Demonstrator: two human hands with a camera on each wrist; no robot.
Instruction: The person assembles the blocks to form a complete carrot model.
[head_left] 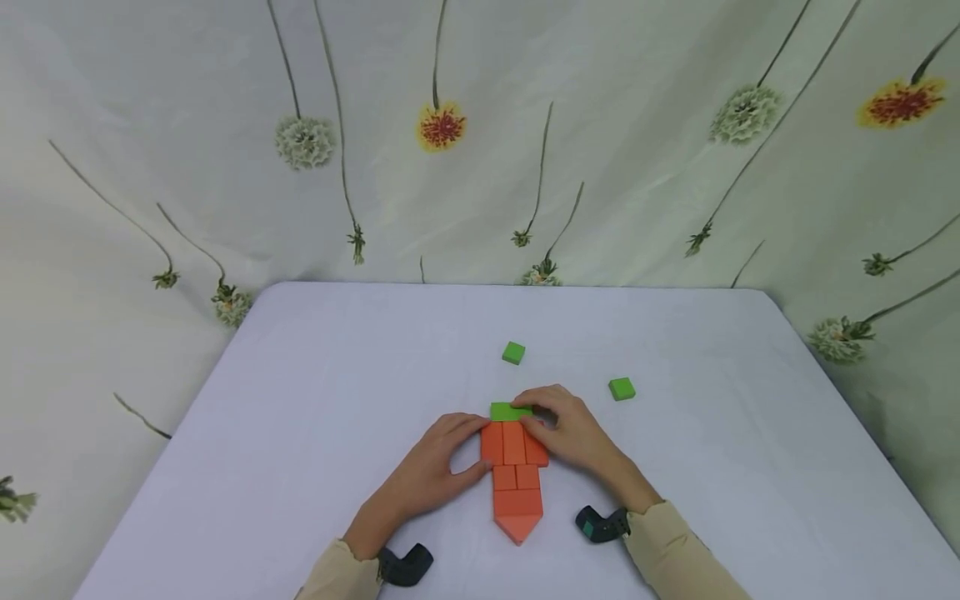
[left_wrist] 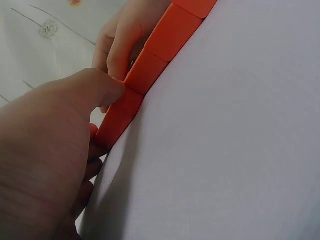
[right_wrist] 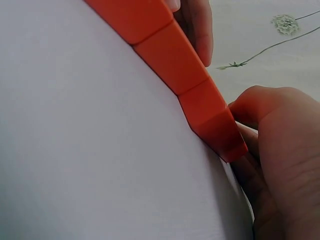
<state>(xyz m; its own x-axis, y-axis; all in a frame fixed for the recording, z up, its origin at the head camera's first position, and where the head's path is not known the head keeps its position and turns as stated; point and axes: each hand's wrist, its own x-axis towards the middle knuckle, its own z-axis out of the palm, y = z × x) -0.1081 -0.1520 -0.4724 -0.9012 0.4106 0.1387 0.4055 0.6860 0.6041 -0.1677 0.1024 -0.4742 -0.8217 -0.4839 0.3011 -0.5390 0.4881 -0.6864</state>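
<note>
Orange blocks lie flat on the table in a joined shape, with a triangular block (head_left: 517,527) pointing toward me at the near end. Across the far end sits a green block (head_left: 502,412). Between thumb and index finger, my right hand (head_left: 566,427) pinches the green block's right part, which its fingers partly cover. My left hand (head_left: 427,471) holds the left upper orange block (head_left: 491,443), fingertips at its far corner and thumb at its near corner. Both wrist views show the orange row's side faces (left_wrist: 170,32) (right_wrist: 170,55) from low down.
Two loose green blocks lie beyond the shape, one farther back (head_left: 513,353) and one to the right (head_left: 622,388). A white cloth covers the table (head_left: 337,358). Behind it hangs a flower-patterned curtain (head_left: 487,192). Dark devices (head_left: 406,566) are strapped at both wrists.
</note>
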